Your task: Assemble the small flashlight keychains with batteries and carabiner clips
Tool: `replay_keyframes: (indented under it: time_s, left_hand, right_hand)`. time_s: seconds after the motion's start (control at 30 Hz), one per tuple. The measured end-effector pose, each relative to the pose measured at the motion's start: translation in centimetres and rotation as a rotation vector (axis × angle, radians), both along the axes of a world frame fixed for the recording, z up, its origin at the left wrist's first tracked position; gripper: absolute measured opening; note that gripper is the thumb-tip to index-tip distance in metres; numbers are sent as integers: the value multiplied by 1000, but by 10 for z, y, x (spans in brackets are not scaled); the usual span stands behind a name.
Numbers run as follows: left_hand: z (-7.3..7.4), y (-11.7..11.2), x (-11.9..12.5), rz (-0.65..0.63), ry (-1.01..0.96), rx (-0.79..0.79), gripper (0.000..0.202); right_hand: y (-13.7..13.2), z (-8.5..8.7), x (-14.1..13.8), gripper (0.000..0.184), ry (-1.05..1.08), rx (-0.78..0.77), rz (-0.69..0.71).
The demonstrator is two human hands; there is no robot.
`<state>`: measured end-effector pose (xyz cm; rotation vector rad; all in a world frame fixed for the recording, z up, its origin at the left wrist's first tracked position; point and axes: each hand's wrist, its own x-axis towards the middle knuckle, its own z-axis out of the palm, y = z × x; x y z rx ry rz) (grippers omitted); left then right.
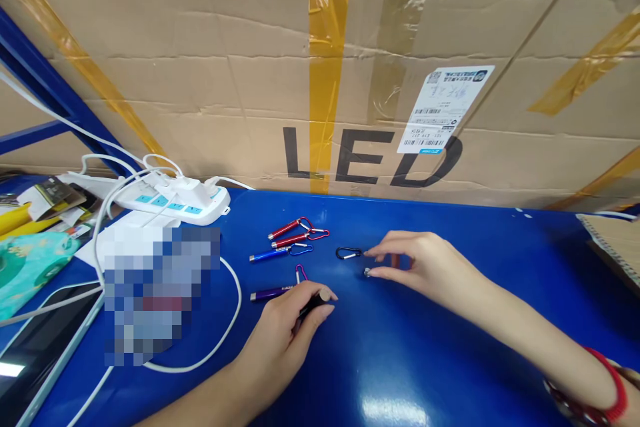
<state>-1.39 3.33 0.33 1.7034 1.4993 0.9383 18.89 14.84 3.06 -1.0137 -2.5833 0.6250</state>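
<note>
Left hand (pixel 287 323): is wrapping thumb and fingers firmly round a black tube (pixel 313 305); I am judging the end to be tilted up for easy access.
Right hand (pixel 425 260): is holding thumb and forefinger apart, the pair gripping nothing I am making out.
Black carabiner (pixel 349 253): is lying on the blue table (pixel 425 360), just beside the right forefinger.
Small silvery piece (pixel 367 272): is sitting at the right thumb tip; I am not managing to tell whether they are touching.
Two red tubes (pixel 291 240), one blue tube (pixel 270 255): are lying together beyond the hands, clips rightward, seemingly to leave working room.
Purple tube (pixel 269 294): is lying behind the left hand, which is partly covering it.
Black tube's lower length: is disappearing inside the left hand.
Pixelated patch (pixel 160 280): is masking whatever is beneath.
Dark-screened device (pixel 45 327): is running off the left edge.
</note>
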Motion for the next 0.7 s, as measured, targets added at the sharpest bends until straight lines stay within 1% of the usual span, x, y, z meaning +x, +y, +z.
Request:
replay_keyframes:
  time_s: [0.1, 0.2, 0.3, 0.37, 0.43, 0.5, 0.57, 0.6, 0.7]
  left_hand:
    - [-1, 1, 0, -2, -15, -3, 20]
    - [-4, 1, -1, -5, -28, 18, 20]
    - [-7, 1, -2, -8, -41, 26, 20]
    - [-8, 1, -3, -19, -42, 37, 19]
    - [-9, 1, -3, -25, -48, 50, 19]
    - [-9, 0, -4, -26, -56, 66, 19]
    - [-9, -2, -4, -30, -58, 79, 20]
    - [-9, -2, -4, -38, -57, 82, 21]
    - [-9, -5, -3, -78, -51, 94, 22]
  right_hand:
    - [7, -11, -1, 7, -90, -59, 28]
    - [5, -20, -6, 9, -74, -67, 44]
    - [4, -26, -6, 4, -58, -81, 15]
    - [6, -29, -4, 4, -54, -82, -10]
    - [7, -31, -3, 5, -28, -51, -16]
    - [4, -29, -5, 13, 57, -23, 11]
    - [-3, -21, -11, 15, 211, -42, 45]
    - [-8, -16, -15, 13, 297, -74, 57]
    - [-27, 1, -26, 6, 502, -195, 17]
